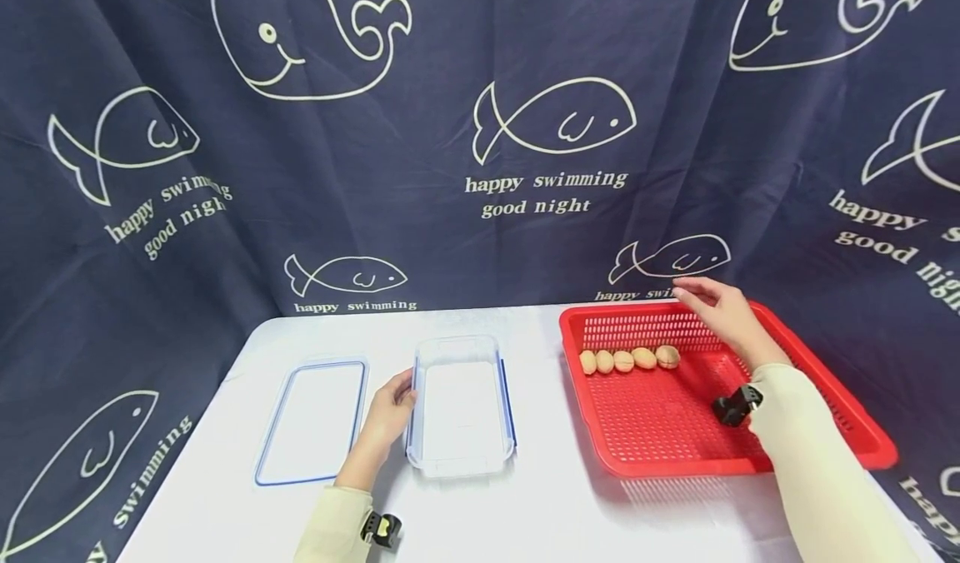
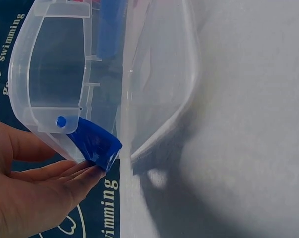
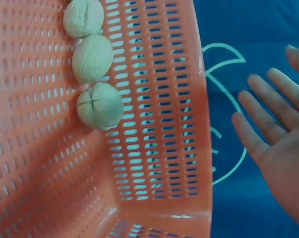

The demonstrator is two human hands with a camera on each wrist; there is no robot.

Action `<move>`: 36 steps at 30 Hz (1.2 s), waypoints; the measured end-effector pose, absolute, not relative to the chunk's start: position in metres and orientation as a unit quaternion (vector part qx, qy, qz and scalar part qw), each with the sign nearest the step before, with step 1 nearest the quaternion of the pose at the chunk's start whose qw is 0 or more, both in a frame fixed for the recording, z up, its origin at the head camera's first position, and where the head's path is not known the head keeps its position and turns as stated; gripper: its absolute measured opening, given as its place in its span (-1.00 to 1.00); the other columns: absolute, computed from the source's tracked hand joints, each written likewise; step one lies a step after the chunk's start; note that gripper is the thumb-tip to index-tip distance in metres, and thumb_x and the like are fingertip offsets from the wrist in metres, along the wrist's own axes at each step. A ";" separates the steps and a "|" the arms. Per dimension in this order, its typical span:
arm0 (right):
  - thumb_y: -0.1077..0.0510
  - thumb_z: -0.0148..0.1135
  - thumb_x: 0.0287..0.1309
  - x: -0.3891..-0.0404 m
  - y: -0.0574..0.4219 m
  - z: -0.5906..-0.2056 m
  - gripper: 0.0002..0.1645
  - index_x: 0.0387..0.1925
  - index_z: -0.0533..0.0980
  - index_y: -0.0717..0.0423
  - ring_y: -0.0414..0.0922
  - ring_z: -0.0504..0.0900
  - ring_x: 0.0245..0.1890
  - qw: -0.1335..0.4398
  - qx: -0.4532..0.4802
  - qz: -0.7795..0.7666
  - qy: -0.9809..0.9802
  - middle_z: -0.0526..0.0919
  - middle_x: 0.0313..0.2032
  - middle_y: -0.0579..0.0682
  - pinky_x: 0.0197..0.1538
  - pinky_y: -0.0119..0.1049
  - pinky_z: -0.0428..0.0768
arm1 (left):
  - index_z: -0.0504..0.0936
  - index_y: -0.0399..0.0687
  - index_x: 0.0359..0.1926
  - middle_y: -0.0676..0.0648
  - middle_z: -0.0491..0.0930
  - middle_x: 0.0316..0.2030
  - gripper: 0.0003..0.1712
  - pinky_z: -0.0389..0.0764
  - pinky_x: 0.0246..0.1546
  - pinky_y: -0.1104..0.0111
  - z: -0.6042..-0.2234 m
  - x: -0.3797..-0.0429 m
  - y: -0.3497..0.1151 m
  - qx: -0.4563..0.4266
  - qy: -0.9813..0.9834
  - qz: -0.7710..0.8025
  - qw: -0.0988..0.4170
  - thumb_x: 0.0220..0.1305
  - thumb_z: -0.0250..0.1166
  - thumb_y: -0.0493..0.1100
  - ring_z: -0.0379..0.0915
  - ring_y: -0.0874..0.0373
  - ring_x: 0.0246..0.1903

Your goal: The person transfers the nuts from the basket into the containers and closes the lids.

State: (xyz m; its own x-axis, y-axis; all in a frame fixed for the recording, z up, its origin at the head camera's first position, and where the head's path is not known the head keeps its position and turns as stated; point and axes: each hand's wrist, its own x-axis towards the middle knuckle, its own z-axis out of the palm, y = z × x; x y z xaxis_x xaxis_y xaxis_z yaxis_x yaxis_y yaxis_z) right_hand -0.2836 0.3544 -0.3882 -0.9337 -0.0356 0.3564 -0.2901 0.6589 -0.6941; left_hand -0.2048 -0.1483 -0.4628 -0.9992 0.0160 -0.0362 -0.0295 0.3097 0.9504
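“Checking the left side first: what does the left hand (image 1: 392, 407) touch?”

“The clear plastic food container (image 1: 461, 465), standing uncovered on the white table (image 1: 540, 513). The fingers lie fairly straight, tips against the blue latch (image 2: 94, 144) on its left side.”

“And the flat piece?”

“A clear lid (image 1: 311, 421) with a blue edge, lying on the table left of that hand.”

“Where are the walnuts (image 1: 623, 361)?”

“Five sit in a row inside the red plastic basket (image 1: 675, 465), along its far wall, toward the left corner. The one at the right end shows crossed seams.”

“And the right hand (image 1: 723, 309)?”

“Raised by the basket's far rim, well apart from the container, its fingers and thumb spread apart.”

“Behind it all?”

“A navy curtain (image 1: 442, 213) printed with whales, fish and ‘happy swimming good night’.”
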 end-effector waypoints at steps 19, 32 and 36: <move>0.02 0.28 0.22 -0.287 0.372 -0.426 -0.49 0.05 0.55 0.32 -0.41 0.46 -0.28 -0.007 0.027 0.389 -0.921 0.65 -0.04 0.19 -0.21 -0.46 0.50 | 0.24 -0.42 0.34 -0.46 0.33 0.23 -0.48 0.34 0.29 0.06 -0.466 -0.205 -0.150 -0.012 0.821 0.570 0.018 0.39 0.01 -0.39 0.28 -0.27 0.25; 0.06 0.31 0.17 -0.281 0.377 -0.449 -0.38 0.13 0.45 0.41 -0.14 0.51 -0.21 -0.100 -0.007 0.431 -0.897 0.62 -0.01 0.20 -0.18 -0.24 0.61 | 0.25 -0.43 0.33 -0.47 0.36 0.21 -0.49 0.36 0.27 0.06 -0.466 -0.207 -0.149 -0.010 0.824 0.566 0.013 0.39 0.01 -0.39 0.31 -0.27 0.23; 0.06 0.36 0.12 -0.281 0.375 -0.453 -0.35 0.13 0.45 0.40 -0.13 0.52 -0.28 -0.123 -0.019 0.438 -0.890 0.68 -0.14 0.08 -0.24 -0.26 0.57 | 0.26 -0.43 0.32 -0.47 0.37 0.20 -0.49 0.38 0.26 0.07 -0.466 -0.207 -0.149 -0.011 0.825 0.565 0.009 0.38 0.02 -0.39 0.33 -0.26 0.22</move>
